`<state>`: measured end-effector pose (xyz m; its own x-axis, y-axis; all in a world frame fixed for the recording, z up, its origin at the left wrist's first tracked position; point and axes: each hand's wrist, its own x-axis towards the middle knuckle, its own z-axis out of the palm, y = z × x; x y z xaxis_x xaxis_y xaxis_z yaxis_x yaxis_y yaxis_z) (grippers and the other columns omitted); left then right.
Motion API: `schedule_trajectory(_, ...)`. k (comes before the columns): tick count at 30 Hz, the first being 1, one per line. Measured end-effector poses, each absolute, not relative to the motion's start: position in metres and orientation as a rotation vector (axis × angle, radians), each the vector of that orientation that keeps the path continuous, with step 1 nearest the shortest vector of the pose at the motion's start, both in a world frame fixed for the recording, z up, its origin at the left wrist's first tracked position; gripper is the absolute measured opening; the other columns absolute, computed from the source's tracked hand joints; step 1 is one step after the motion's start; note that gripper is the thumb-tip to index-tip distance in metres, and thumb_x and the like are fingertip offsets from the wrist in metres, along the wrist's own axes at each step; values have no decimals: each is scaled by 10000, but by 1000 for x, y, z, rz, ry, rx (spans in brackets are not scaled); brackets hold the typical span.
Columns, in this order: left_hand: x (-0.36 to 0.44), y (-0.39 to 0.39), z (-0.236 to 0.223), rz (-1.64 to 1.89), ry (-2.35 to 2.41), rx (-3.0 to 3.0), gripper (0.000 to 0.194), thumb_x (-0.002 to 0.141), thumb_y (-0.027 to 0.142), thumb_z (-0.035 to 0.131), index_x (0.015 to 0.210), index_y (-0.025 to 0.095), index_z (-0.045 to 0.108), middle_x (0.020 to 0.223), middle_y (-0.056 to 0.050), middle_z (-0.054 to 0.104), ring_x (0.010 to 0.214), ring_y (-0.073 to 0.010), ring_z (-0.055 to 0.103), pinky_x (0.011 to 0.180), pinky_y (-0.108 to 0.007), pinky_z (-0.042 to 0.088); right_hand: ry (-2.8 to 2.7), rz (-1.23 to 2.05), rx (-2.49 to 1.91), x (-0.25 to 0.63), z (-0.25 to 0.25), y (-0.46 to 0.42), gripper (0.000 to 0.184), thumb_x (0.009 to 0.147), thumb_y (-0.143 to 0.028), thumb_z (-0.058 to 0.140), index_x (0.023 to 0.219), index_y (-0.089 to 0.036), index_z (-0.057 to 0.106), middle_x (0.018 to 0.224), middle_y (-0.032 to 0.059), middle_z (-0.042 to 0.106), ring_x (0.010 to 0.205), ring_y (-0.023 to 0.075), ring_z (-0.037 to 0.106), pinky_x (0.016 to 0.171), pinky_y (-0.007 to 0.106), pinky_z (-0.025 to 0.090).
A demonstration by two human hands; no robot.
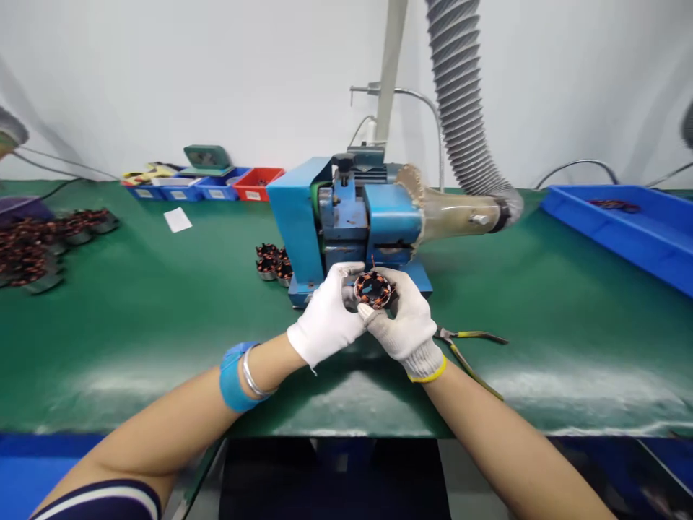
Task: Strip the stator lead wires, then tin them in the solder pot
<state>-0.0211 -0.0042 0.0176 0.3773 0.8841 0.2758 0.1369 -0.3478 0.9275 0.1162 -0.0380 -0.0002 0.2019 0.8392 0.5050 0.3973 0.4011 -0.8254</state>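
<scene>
- While facing a blue machine [393,206] on the green tabletop [178,310], holding a copper-wound ring [371,301] just in front of that machine, with its open middle turned toward the view and a thin wire [372,261] poking up at its far edge.
- Clamping the fingers [390,275] of the gloved right hand [407,318] on the ring's right side and near edge.
- Curling the fingers of the white-gloved left hand [331,315] around the ring's left side; being unable to tell exactly where each fingertip is touching.
- Wearing a blue band [232,379] and a silver bangle [250,371] near the left wrist.
- Having pliers [447,335] lying with spread handles just right of the right hand.
- Having similar rings [267,269] standing close by the machine's left side, and a larger, blurred cluster [29,254] lying at far left.
- Facing blue bins [178,193], a red bin [253,193] and a white slip [177,219] behind at left, and a blue tray [617,236] holding a coppery bundle [615,206] at right.
- Seeing a grey hose [460,94] hanging down and joining a yellowish duct [458,217] at the machine's right.
</scene>
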Motion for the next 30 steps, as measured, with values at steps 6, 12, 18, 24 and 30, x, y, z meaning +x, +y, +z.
schedule_trajectory(6, 15, 11, 13, 1169, 921, 1687, 581, 563, 351, 811, 1052, 234, 519, 1028, -63, 731, 956, -265, 718, 883, -408, 588, -1131, 451, -1393, 128, 15, -24, 508, 590, -502, 701, 982, -187, 632, 884, 90, 730, 764, 253, 694, 749, 405, 607)
schedule_trajectory(12, 12, 26, 16, 1212, 1033, 1831, 539, 590, 390, 818, 1034, 246, 549, 1003, -37, 741, 975, -271, 713, 889, -401, 574, -1165, 436, -1382, 130, 24, -16, 506, 649, -541, 689, 1007, -183, 666, 928, 81, 740, 823, 247, 688, 803, 388, 592)
schedule_trajectory(18, 16, 24, 29, 1178, 1093, 1821, 440, 622, 400, 785, 947, 249, 528, 919, -23, 742, 899, -255, 721, 797, -370, 588, -1264, 483, -1350, 134, 33, -16, 369, 757, -505, 658, 956, -196, 685, 859, 47, 731, 782, 220, 672, 757, 342, 579)
schedule_trajectory(24, 15, 23, 34, 1172, 1200, 1944, 419, 621, 426, 766, 929, 245, 547, 881, -19, 740, 856, -253, 719, 742, -350, 580, -1270, 425, -1339, 135, 32, -16, 388, 752, -515, 647, 947, -181, 684, 872, 54, 717, 766, 209, 647, 765, 338, 572)
schedule_trajectory(30, 13, 25, 31, 1187, 1164, 1983, 447, 611, 410, 776, 954, 244, 542, 908, -23, 739, 868, -251, 716, 782, -359, 570, -1263, 442, -1311, 133, 30, -14, 413, 737, -525, 661, 967, -182, 675, 911, 64, 715, 812, 222, 656, 802, 357, 568)
